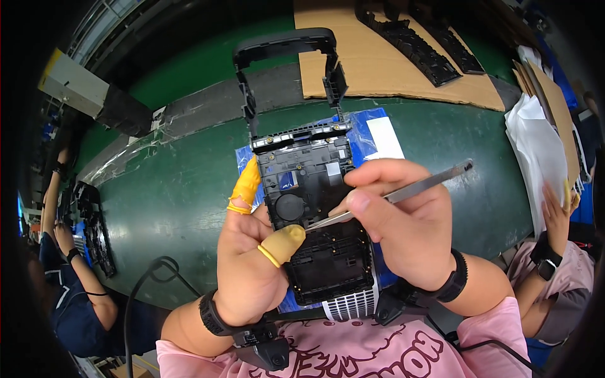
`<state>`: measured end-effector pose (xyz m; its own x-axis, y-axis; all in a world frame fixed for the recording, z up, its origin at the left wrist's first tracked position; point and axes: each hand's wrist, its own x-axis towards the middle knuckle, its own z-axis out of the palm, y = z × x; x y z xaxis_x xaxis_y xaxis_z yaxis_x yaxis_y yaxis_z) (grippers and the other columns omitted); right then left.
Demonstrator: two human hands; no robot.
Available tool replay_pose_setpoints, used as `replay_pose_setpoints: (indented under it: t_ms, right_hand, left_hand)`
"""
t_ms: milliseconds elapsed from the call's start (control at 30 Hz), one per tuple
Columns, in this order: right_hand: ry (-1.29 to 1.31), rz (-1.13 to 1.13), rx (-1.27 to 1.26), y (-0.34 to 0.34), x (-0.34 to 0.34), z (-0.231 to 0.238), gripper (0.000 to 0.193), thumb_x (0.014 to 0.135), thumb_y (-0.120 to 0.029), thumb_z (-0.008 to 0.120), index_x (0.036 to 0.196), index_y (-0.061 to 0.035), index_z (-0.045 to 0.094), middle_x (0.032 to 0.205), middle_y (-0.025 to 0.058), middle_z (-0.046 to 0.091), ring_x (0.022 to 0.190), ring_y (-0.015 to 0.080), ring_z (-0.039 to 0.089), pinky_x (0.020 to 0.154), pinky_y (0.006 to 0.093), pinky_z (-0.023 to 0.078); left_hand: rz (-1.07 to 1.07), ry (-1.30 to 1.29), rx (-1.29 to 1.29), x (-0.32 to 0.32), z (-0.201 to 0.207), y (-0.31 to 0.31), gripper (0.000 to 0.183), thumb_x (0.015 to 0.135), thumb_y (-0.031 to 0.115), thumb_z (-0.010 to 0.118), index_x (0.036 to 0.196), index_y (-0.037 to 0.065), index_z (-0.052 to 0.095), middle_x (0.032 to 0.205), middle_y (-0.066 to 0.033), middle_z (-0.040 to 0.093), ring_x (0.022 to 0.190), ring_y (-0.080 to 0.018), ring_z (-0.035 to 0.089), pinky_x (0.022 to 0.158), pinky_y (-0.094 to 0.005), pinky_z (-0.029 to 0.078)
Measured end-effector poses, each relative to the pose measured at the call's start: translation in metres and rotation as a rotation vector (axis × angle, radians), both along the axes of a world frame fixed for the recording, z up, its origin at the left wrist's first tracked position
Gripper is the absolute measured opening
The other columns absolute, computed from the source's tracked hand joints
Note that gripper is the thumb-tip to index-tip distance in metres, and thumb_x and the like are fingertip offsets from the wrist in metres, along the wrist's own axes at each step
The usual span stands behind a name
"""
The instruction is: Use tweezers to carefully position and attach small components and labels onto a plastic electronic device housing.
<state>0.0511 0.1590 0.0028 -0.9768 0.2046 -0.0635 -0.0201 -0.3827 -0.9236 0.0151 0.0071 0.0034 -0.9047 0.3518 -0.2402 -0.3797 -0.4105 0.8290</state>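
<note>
A black plastic housing [324, 195] with a tall open frame at its far end lies in front of me, over blue film. My left hand [249, 252], with yellow finger cots on thumb and index finger, grips the housing's left edge, the thumb pressing on its face. Metal tweezers [406, 190] are pinched in my right hand [409, 227]; their tips meet the housing close beside my left thumb. Whether the tips hold anything is too small to tell. Near my hands the housing shows a round black disc [290, 206] and a small white square [333, 169].
Cardboard [403, 69] at the back carries black plastic parts [416, 47]. White sheets [535, 138] stand at the right, where another person's hand [558, 211] reaches in. At the left are more black parts [94, 233], a co-worker's arm and a black cable [135, 290].
</note>
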Motion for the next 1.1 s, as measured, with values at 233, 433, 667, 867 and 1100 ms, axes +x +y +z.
replay_pose_setpoints:
  t_ms: [233, 433, 667, 867, 1100]
  right_hand:
    - [0.050, -0.147, -0.250, 0.044, -0.018, 0.002, 0.019, 0.079, -0.008, 0.058, 0.095, 0.0021, 0.053, 0.068, 0.0070, 0.058, 0.047, 0.0041, 0.043, 0.042, 0.0158, 0.030]
    - [0.005, -0.091, -0.344, 0.053, -0.018, 0.003, 0.009, 0.079, -0.005, 0.057, 0.087, -0.0007, 0.057, 0.065, 0.0026, 0.057, 0.049, 0.0033, 0.048, 0.042, 0.0140, 0.033]
    - [0.106, -0.043, -0.436, 0.061, -0.018, -0.002, 0.011, 0.079, -0.006, 0.057, 0.088, 0.0006, 0.055, 0.066, 0.0039, 0.056, 0.053, 0.0055, 0.051, 0.044, 0.0154, 0.036]
    - [0.221, -0.062, -0.533, 0.067, -0.019, -0.004, 0.007, 0.080, -0.004, 0.053, 0.084, 0.0014, 0.056, 0.077, 0.0123, 0.060, 0.059, 0.0115, 0.054, 0.051, 0.0217, 0.043]
    - [0.138, -0.002, -0.455, 0.049, -0.015, -0.009, 0.012, 0.078, -0.004, 0.060, 0.087, 0.0012, 0.056, 0.076, 0.0090, 0.061, 0.065, 0.0120, 0.059, 0.061, 0.0220, 0.049]
  left_hand:
    - [0.052, 0.051, -0.046, -0.053, -0.005, -0.004, 0.048, 0.075, 0.000, 0.048, 0.122, 0.004, 0.036, 0.101, -0.0113, 0.056, 0.089, -0.0228, 0.057, 0.080, -0.0376, 0.048]
    - [0.159, 0.052, -0.175, -0.245, -0.007, -0.012, 0.052, 0.083, 0.038, 0.053, 0.114, -0.003, 0.045, 0.108, -0.0179, 0.053, 0.101, -0.0290, 0.051, 0.086, -0.0365, 0.042]
    - [0.155, 0.906, -1.145, -0.239, -0.006, 0.125, 0.031, 0.073, 0.029, 0.065, 0.083, 0.000, 0.065, 0.080, -0.0167, 0.063, 0.076, -0.0270, 0.062, 0.072, -0.0361, 0.047]
    - [-0.153, 0.911, -1.379, -0.188, -0.016, 0.237, 0.056, 0.073, 0.054, 0.053, 0.078, 0.000, 0.064, 0.085, -0.0196, 0.062, 0.081, -0.0344, 0.058, 0.074, -0.0402, 0.043]
    - [-0.138, 0.457, -0.502, -0.227, 0.009, 0.168, 0.014, 0.076, 0.001, 0.052, 0.086, -0.005, 0.059, 0.073, -0.0114, 0.060, 0.057, -0.0174, 0.057, 0.053, -0.0284, 0.049]
